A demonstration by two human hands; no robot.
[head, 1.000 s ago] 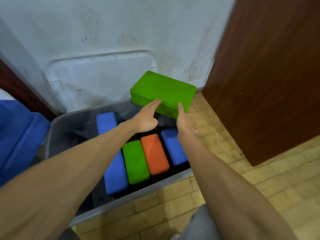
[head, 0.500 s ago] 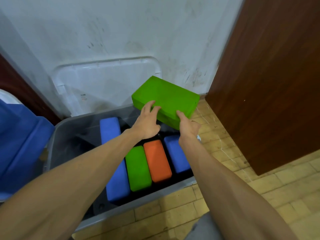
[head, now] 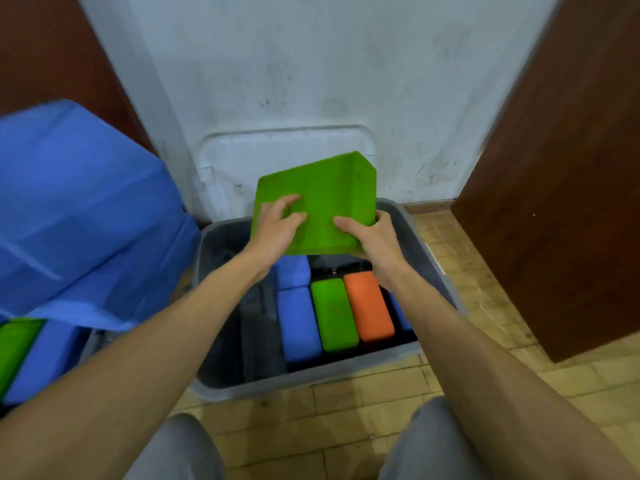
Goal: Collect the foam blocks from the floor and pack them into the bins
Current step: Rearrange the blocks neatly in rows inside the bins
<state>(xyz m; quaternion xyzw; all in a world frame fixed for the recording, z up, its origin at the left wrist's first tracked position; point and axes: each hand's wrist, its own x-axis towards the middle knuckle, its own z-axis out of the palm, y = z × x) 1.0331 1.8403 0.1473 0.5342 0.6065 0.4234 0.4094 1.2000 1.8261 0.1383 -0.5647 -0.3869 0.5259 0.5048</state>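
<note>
Green block (head: 322, 199) hangs tilted over the bin's (head: 311, 379) far end, above the packed row, gripped by both hands: left hand (head: 277, 230) fingers bent on its top face at the near-left edge, right hand (head: 372, 237) thumb on top w/ fingers wrapped under the near corner. Tilt prob. meant to drop it on edge, like the blue block (head: 298, 323) and orange block (head: 369, 306) below. Lid (head: 277, 150) leans on the wall behind.

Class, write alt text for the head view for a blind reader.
The left hand and right hand hold a green foam block tilted over a grey bin. In it sit a blue block, a green block and an orange block.
</note>
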